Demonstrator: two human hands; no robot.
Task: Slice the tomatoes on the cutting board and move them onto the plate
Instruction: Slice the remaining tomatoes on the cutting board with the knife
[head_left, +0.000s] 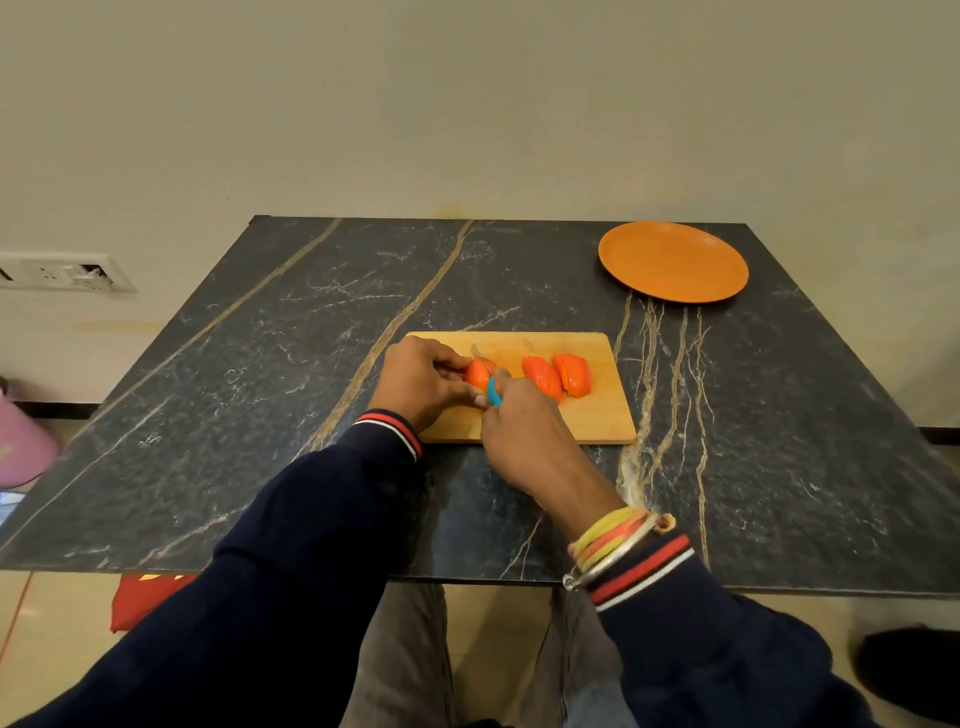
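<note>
So the left hand (421, 379) pinches a tomato (477, 374) at the left end of the board (597, 415), right hand (519, 431) grips the knife (494, 391) on it. Other slices (558, 375) sit mid-board, plate (672, 262) in the far right corner of the table (311, 364).

The dark marble table (260, 364) carries a wooden cutting board (597, 415) directly under the grip, and an orange plate (673, 262) well apart, beyond and right.

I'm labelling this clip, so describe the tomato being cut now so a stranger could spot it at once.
On the dark marble table lies a wooden cutting board. Of the tomatoes on it, it is the leftmost tomato, held by the left hand with the blue-handled knife across it; the two sliced tomatoes to its right lie untouched.
</note>
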